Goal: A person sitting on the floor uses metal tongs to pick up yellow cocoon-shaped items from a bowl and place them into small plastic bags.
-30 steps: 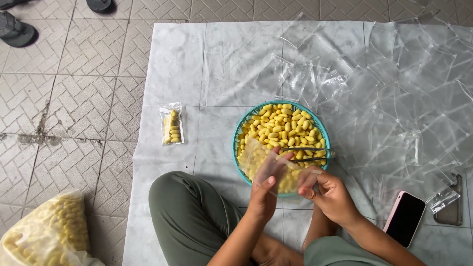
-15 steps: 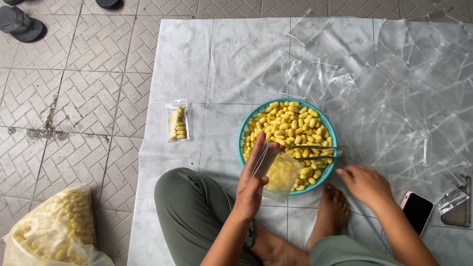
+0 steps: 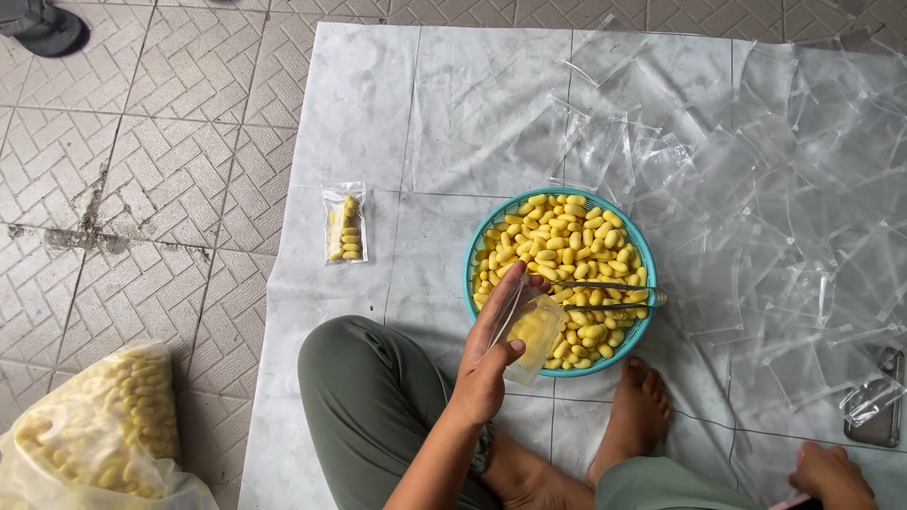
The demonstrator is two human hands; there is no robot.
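At the near left corner, on the tiled floor (image 3: pixel 142 170), sits a large clear bag (image 3: pixel 94 439) stuffed with yellow oblong pieces. Farther right, at the left edge of the white sheet (image 3: pixel 378 113) spread over the floor, lies a small sealed packet (image 3: pixel 344 222) of the same yellow pieces, well apart from everything else. Near centre, the person's bent knee in olive trousers (image 3: pixel 368 397) rests on the sheet. Just right of it, the left hand (image 3: pixel 491 364) pinches a small clear pouch (image 3: pixel 534 331) between thumb and fingers, holding its mouth up; the pouch hangs over the near rim of the teal basket (image 3: pixel 641 250) and holds a few yellow pieces. Inside the basket lies a heap of yellow pieces (image 3: pixel 557 246), with metal tongs (image 3: pixel 609 295) lying across its right side. A bare foot (image 3: pixel 638 416) rests just near of the basket. Empty clear pouches (image 3: pixel 756 189) lie scattered over the right part of the sheet. At the near right corner, the right hand (image 3: pixel 836 474) is down by the sheet, partly cut by the frame edge; whether it grips anything cannot be told.
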